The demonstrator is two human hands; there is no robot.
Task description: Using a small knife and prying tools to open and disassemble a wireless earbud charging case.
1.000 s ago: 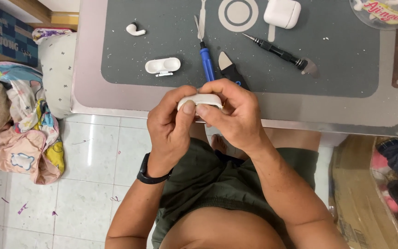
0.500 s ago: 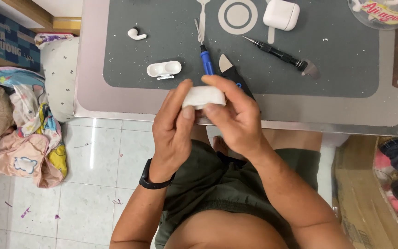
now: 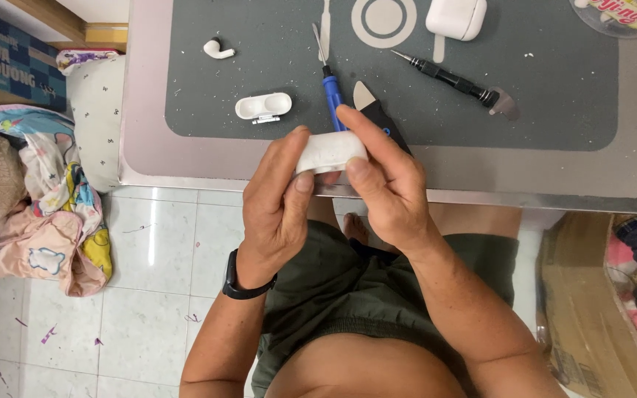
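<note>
I see L hand (image 3: 278,203) and R hand (image 3: 385,177) both pinched tight on white case (image 3: 329,151), held above table (image 3: 186,158) edge.

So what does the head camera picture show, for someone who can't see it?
Both hands, left and right, hold a small white case over the table's edge. On the grey mat lie a white lid, an earbud and screwdrivers.

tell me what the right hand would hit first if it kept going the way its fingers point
The right hand points up and left over the mat. Beyond the white case it holds, the blue screwdriver probably comes first, though depth is unclear.
</note>
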